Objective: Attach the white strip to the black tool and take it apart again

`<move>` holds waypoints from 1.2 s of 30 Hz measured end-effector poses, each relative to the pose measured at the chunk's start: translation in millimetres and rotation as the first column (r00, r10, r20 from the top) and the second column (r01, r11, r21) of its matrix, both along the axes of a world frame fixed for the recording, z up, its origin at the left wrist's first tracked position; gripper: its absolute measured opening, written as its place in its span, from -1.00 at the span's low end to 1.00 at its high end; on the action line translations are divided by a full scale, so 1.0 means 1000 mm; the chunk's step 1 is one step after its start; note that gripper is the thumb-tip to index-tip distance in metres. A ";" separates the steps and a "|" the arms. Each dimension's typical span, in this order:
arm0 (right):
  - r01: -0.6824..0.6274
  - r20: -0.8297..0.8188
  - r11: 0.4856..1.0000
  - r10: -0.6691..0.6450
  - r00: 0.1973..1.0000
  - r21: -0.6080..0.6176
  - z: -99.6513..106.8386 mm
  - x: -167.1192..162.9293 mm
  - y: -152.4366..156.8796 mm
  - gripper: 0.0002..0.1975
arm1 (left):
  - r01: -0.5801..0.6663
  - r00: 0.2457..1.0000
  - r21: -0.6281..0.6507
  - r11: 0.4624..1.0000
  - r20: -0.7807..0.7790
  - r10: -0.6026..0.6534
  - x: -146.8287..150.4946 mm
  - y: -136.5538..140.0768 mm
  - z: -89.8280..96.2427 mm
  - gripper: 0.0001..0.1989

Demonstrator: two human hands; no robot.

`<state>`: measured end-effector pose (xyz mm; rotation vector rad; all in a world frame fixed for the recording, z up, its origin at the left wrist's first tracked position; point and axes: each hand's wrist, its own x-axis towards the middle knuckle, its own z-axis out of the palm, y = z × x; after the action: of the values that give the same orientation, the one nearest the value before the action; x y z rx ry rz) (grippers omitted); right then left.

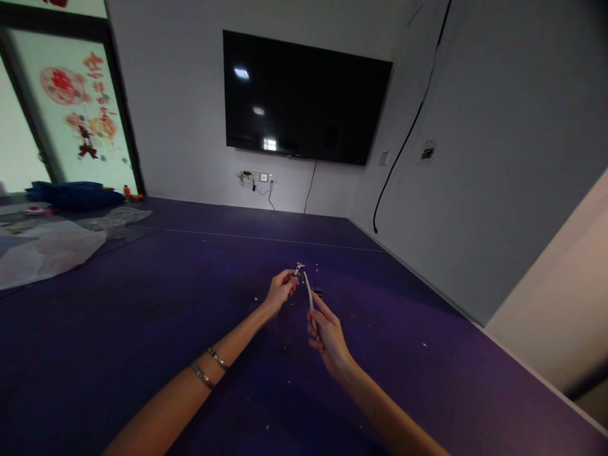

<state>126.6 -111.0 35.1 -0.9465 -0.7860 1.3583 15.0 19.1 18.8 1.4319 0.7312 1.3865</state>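
My left hand (281, 291) is closed around the handle of what looks like a small razor (298, 267), its T-shaped head pointing up and away from me. Just to the right, my right hand (329, 332) grips a slim white, slightly curved stick (308, 290), whose far tip rises close to the razor's head without clearly touching it. The stick's lower end is hidden in my fingers. Behind the right hand's fingertips, a small dark object (318, 292) lies on the purple surface (228, 266). Tiny white bits are scattered about both hands.
Clear plastic sheeting (57, 253) spreads at the left, with a dark blue cloth heap (76, 195) behind it. A television (304, 101) hangs on the far wall above sockets (263, 178). A black cable (403, 149) dangles along the right wall.
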 end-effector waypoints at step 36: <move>0.016 0.535 0.906 -0.264 0.803 0.423 0.021 0.069 0.093 -0.61 | 0.194 0.977 -0.178 0.965 0.126 -0.173 0.001 -0.028 0.017 -0.64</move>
<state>196.1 -17.6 55.7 -1.0742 -1.3743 0.7110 16.2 -8.9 35.5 1.2315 0.6256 1.2083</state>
